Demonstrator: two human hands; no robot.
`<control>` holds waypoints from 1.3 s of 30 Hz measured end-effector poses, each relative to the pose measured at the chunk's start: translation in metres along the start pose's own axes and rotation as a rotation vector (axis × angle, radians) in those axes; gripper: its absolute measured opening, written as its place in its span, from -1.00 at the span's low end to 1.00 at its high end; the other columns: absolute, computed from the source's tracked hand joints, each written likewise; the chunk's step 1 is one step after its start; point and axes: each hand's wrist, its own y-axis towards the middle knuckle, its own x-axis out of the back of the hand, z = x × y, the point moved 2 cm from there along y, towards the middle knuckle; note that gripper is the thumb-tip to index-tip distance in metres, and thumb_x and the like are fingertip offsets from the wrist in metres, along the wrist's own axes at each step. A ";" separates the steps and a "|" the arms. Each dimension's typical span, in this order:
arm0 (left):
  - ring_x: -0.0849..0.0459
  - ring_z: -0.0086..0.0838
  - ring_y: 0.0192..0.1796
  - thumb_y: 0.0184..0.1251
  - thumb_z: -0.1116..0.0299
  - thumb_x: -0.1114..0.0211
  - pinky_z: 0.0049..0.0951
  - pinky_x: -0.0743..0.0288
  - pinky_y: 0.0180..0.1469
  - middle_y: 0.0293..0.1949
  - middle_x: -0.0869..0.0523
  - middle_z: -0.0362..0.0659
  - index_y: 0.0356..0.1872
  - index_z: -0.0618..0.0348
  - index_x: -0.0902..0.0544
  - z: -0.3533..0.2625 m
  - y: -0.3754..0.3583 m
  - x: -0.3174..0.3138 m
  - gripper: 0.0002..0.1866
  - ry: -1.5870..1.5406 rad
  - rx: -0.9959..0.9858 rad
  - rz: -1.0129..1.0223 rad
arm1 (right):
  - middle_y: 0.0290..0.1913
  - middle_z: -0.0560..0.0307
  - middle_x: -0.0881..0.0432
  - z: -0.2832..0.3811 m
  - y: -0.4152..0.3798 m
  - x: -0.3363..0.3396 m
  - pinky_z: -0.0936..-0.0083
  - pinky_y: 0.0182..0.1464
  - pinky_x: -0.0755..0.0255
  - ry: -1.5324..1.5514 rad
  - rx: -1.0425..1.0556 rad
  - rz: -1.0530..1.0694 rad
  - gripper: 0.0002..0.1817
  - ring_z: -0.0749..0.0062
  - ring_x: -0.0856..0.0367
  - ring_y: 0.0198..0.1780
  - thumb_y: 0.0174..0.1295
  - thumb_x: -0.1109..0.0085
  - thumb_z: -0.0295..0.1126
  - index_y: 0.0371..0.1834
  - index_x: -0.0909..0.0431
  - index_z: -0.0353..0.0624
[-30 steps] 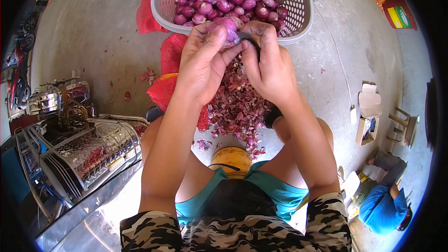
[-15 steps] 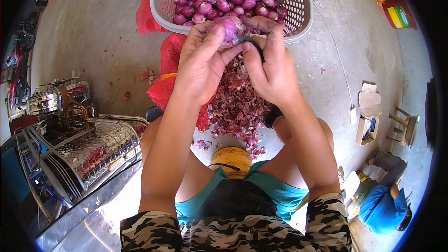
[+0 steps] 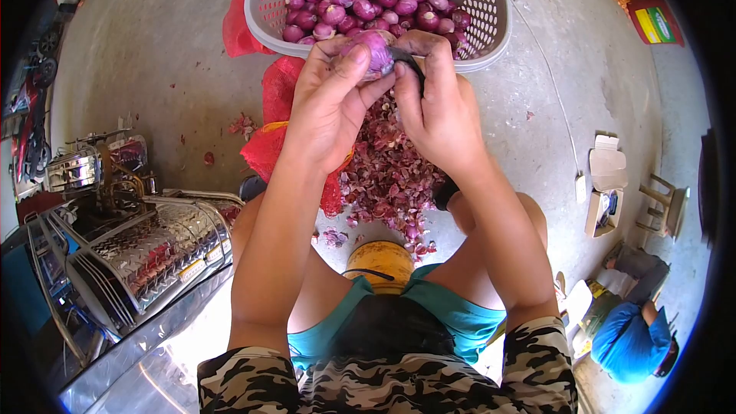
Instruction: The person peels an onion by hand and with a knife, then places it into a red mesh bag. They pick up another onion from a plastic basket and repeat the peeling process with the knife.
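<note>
Head view, looking down at a seated person in a camouflage top [image 3: 368,395] and teal shorts [image 3: 456,310]. Both hands are raised together, well above the concrete floor [image 3: 184,54], by the near edge of a grey perforated basket [image 3: 483,19].

Left hand [image 3: 331,80]: closed around one red onion [image 3: 371,55], thumb lying across it, fingers curled beneath. Loose, papery skin shows on the onion.

Right hand [image 3: 438,103]: clenched on a small dark knife [image 3: 411,67], thumb and bent forefinger pinching it up against the onion's side. Most of the knife is covered by fingers; from where I stand I cannot tell how far the edge goes in.

Basket holds a heap of purple onions [image 3: 363,9], many with pale ends. Between basket and knees, a broad spread of dry onion skins [image 3: 391,169] on the floor. Red mesh bag [image 3: 279,96] beside the skins, partly behind the left forearm, yellow tie [image 3: 274,126] across it. Yellow container [image 3: 379,261] between the thighs.

Left side of the room: shiny ribbed metalwork [image 3: 157,241] with curved bars. Right side: thin cord [image 3: 553,80] along the floor, open cardboard box [image 3: 604,213], small wooden stool [image 3: 664,205], red tub [image 3: 655,23] with a yellow and green label. Lower right, another person [image 3: 632,341] in a blue top, bent over, well apart from these hands.
</note>
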 end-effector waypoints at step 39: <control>-0.62 -0.49 -0.10 0.07 0.68 -0.33 -0.47 -0.55 -0.01 -0.13 -0.61 -0.09 -0.01 0.29 -0.38 0.000 0.001 -0.001 -0.56 0.274 -0.122 -0.087 | -0.57 -0.08 -0.59 -0.003 -0.003 -0.004 0.10 -0.50 -0.47 -0.082 -0.023 0.017 -0.68 -0.08 -0.60 -0.53 0.23 -0.06 -0.42 0.03 -0.28 -0.16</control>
